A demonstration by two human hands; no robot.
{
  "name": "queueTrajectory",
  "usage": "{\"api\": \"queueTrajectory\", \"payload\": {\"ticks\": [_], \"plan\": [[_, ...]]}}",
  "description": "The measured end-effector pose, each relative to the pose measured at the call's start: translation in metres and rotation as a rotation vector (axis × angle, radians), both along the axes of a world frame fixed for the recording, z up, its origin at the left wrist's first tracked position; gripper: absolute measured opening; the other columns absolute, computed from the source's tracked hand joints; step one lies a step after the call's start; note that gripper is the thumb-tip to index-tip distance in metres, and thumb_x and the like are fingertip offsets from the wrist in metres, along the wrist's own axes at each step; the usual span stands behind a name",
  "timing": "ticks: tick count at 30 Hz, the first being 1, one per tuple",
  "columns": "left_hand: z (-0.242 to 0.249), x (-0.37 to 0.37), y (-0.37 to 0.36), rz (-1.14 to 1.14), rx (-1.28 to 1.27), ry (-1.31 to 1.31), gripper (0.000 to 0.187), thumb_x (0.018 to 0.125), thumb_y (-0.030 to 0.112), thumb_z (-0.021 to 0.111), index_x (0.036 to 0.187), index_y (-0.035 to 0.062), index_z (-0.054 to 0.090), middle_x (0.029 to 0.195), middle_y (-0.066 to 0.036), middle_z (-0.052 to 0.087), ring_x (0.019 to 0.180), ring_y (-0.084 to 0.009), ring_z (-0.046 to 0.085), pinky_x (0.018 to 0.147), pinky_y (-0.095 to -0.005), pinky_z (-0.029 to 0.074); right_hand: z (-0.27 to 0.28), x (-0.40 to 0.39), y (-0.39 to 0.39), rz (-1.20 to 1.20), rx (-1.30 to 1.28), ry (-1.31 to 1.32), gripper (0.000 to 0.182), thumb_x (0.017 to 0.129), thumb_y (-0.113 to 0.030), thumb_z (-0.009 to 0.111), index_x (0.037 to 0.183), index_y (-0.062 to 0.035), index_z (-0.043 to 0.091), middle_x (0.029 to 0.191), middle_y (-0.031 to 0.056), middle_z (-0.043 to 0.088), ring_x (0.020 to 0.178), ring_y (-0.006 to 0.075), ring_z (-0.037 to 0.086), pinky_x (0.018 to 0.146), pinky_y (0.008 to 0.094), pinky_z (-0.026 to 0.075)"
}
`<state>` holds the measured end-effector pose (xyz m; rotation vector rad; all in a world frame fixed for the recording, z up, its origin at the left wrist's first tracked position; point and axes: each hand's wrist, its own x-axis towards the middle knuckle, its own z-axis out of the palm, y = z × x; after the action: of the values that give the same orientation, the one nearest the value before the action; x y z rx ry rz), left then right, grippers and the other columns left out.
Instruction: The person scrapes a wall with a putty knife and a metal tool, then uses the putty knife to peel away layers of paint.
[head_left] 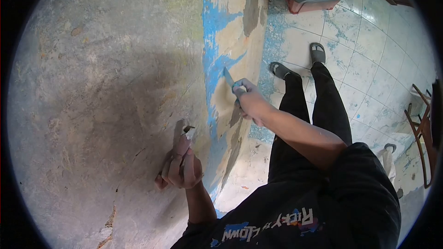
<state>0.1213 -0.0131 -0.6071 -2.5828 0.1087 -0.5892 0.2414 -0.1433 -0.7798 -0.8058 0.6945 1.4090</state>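
Right hand [248, 97] fingers pinch scraper [227, 75], blade forward, seemingly to meet blue paint [212, 32] toward lower edge of wall [115, 74]; left hand [181, 169] curled, can't tell if pinching.

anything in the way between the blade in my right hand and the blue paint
Nothing visible is in the way: the tip of the blade in the right hand appears right at the blue paint, though contact is hard to tell. The left hand is lower in the picture, clear of that path.
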Motion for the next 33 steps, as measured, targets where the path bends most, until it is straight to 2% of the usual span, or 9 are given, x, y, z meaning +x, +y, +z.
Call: {"api": "queueTrajectory", "payload": {"ticks": [3, 6, 9, 14, 18, 24, 27, 30, 33], "plan": [[0.0, -0.003, 0.002, -0.018, 0.022, -0.008, 0.017, 0.085, 0.016, 0.078, 0.088, 0.0301, 0.069, 0.093, 0.007, 0.058, 0.081, -0.0133, 0.057, 0.096, -0.0432, 0.029, -0.044, 0.008, 0.014, 0.008, -0.113, 0.021, 0.01, 0.104, -0.028, 0.048, 0.105, -0.0181, 0.051, 0.07, 0.003, 0.049, 0.048, 0.0105, 0.038, 0.04, 0.0274, 0.027], [0.001, -0.001, 0.002, -0.014, 0.01, 0.005, 0.017, 0.085, 0.016, 0.078, 0.088, 0.0303, 0.069, 0.093, 0.006, 0.058, 0.081, -0.0137, 0.056, 0.096, -0.0433, 0.03, -0.023, 0.004, 0.009, 0.024, -0.045, 0.032, 0.011, 0.104, -0.028, 0.048, 0.107, -0.0174, 0.05, 0.071, 0.0036, 0.049, 0.048, 0.0104, 0.036, 0.041, 0.0274, 0.028], [0.003, 0.008, -0.002, -0.052, 0.001, 0.02, 0.014, 0.086, 0.012, 0.078, 0.089, 0.0221, 0.069, 0.095, 0.005, 0.064, 0.087, -0.0137, 0.062, 0.086, -0.0364, 0.029, 0.002, 0.001, -0.003, 0.002, 0.051, 0.053, 0.012, 0.103, -0.028, 0.049, 0.107, -0.0165, 0.05, 0.072, 0.0043, 0.049, 0.047, 0.0104, 0.037, 0.04, 0.0274, 0.028], [0.003, 0.007, 0.0, -0.065, -0.003, 0.02, 0.014, 0.086, 0.011, 0.077, 0.089, 0.0218, 0.069, 0.096, 0.004, 0.062, 0.087, -0.0145, 0.062, 0.085, -0.0366, 0.03, -0.06, 0.0, 0.015, -0.004, -0.066, 0.039, 0.012, 0.103, -0.028, 0.049, 0.107, -0.0165, 0.051, 0.073, 0.005, 0.049, 0.048, 0.0109, 0.038, 0.04, 0.0275, 0.028], [0.004, 0.007, 0.001, -0.081, -0.011, 0.039, 0.014, 0.086, 0.01, 0.077, 0.089, 0.0215, 0.069, 0.096, 0.004, 0.061, 0.086, -0.0151, 0.062, 0.084, -0.0368, 0.031, -0.014, 0.005, -0.006, -0.004, 0.076, 0.073, 0.012, 0.103, -0.027, 0.049, 0.107, -0.0169, 0.05, 0.074, 0.0054, 0.049, 0.048, 0.0106, 0.036, 0.039, 0.0273, 0.028], [0.005, 0.005, 0.001, -0.091, -0.014, 0.044, 0.015, 0.086, 0.009, 0.076, 0.09, 0.0211, 0.068, 0.096, 0.003, 0.06, 0.085, -0.016, 0.061, 0.083, -0.037, 0.032, -0.078, 0.0, 0.02, 0.033, -0.12, -0.025, 0.008, 0.103, -0.025, 0.048, 0.106, -0.0177, 0.051, 0.073, 0.0049, 0.049, 0.046, 0.0098, 0.035, 0.038, 0.0271, 0.025], [0.003, 0.004, 0.004, -0.089, -0.024, 0.054, 0.015, 0.087, 0.009, 0.076, 0.09, 0.021, 0.068, 0.096, 0.003, 0.059, 0.085, -0.0162, 0.061, 0.083, -0.0371, 0.032, -0.029, 0.0, 0.003, -0.013, 0.004, 0.073, 0.008, 0.104, -0.024, 0.047, 0.107, -0.0175, 0.05, 0.075, 0.0053, 0.049, 0.046, 0.0097, 0.035, 0.038, 0.0272, 0.026], [0.001, 0.002, 0.004, -0.084, -0.03, 0.055, 0.015, 0.087, 0.009, 0.075, 0.091, 0.0208, 0.068, 0.096, 0.002, 0.059, 0.085, -0.0164, 0.06, 0.082, -0.0372, 0.033, -0.06, -0.012, 0.011, 0.012, -0.072, -0.081, 0.008, 0.104, -0.024, 0.047, 0.107, -0.0173, 0.05, 0.075, 0.0048, 0.05, 0.045, 0.0091, 0.035, 0.038, 0.0265, 0.025], [0.002, 0.002, 0.004, -0.087, -0.029, 0.056, 0.015, 0.087, 0.009, 0.075, 0.091, 0.0206, 0.068, 0.096, 0.002, 0.059, 0.085, -0.0166, 0.06, 0.082, -0.0374, 0.033, -0.091, -0.004, 0.018, 0.001, -0.088, 0.004, 0.009, 0.104, -0.025, 0.047, 0.108, -0.0175, 0.05, 0.074, 0.0043, 0.049, 0.044, 0.0088, 0.035, 0.037, 0.0261, 0.025]]}}
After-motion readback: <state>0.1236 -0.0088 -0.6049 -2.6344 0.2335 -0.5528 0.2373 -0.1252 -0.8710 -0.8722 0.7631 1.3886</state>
